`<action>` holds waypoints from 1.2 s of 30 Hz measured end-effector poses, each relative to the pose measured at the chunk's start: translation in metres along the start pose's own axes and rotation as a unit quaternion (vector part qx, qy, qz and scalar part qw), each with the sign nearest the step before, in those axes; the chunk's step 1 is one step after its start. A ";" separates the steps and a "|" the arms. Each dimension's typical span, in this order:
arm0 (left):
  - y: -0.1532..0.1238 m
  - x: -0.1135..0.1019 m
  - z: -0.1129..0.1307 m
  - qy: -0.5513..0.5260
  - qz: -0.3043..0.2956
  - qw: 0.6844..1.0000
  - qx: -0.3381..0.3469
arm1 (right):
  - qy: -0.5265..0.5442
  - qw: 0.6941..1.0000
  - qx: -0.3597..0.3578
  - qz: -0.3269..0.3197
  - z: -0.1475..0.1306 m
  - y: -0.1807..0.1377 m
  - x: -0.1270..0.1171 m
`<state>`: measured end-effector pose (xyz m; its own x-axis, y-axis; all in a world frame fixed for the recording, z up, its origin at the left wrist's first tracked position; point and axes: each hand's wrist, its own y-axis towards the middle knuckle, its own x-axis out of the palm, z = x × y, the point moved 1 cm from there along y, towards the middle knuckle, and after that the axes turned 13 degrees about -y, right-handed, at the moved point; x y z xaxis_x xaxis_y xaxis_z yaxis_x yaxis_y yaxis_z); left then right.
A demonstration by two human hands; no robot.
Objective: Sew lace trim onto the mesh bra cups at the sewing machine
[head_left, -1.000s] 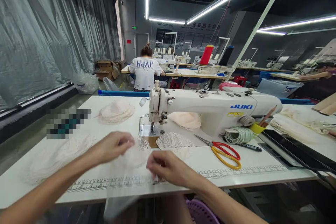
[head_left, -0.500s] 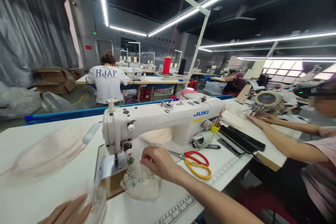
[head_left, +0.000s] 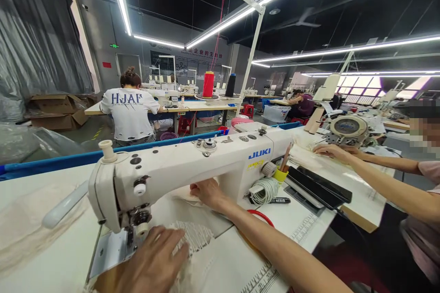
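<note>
A white sewing machine (head_left: 206, 155) stands in front of me. My left hand (head_left: 154, 256) is beside its needle area, the fingers bent over a cream lace piece (head_left: 197, 238) with a fringed, openwork part that lies on the machine bed. Under the machine's arm, my right hand (head_left: 208, 192) has its fingers closed at the edge of a flat cream fabric piece (head_left: 182, 195). My right forearm crosses over the scissors (head_left: 264, 216), hiding most of them; a red handle loop shows.
More sheer cream fabric (head_left: 27, 224) lies left of the machine. To the right are a bundle of pale cord (head_left: 264, 191), a yellow cup (head_left: 280, 175) and a black case (head_left: 319, 187). A co-worker's hands (head_left: 332, 151) handle fabric at the neighbouring machine.
My right hand has left the lace and reached back under the machine's arm to the cream fabric. My left hand has moved right, onto the lace by the needle. The view has shifted.
</note>
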<state>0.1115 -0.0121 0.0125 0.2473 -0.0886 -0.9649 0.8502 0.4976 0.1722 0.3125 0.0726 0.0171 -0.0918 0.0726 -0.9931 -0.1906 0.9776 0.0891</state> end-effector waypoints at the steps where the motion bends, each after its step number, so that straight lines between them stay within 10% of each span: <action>1: 0.015 -0.005 0.000 0.001 -0.011 1.000 -0.026 | 0.007 1.000 0.001 0.008 0.002 -0.001 0.000; 8: 0.081 0.007 -0.021 -0.025 0.001 0.993 -0.115 | 0.062 0.992 0.012 0.113 0.009 -0.001 0.004; 23: 0.095 0.006 -0.034 -0.210 0.114 0.963 -0.123 | 0.205 0.942 -0.034 0.262 0.015 -0.096 -0.056; 28: 0.079 -0.017 0.013 -0.349 0.142 0.921 -0.104 | 0.198 0.957 -0.052 0.204 0.010 -0.118 -0.084; 32: 0.053 -0.040 0.067 -0.577 0.103 0.805 -0.091 | 0.214 0.965 -0.101 0.115 -0.012 -0.139 -0.099; 36: 0.008 -0.055 0.084 -0.524 0.089 0.822 -0.203 | 0.207 0.969 -0.132 -0.026 -0.029 -0.171 -0.105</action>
<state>0.1438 -0.0759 0.0838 0.7974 -0.5716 -0.1933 0.5836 0.8120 0.0065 0.3266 -0.1081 0.1078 -0.4493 -0.1142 -0.8860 -0.4432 0.8896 0.1101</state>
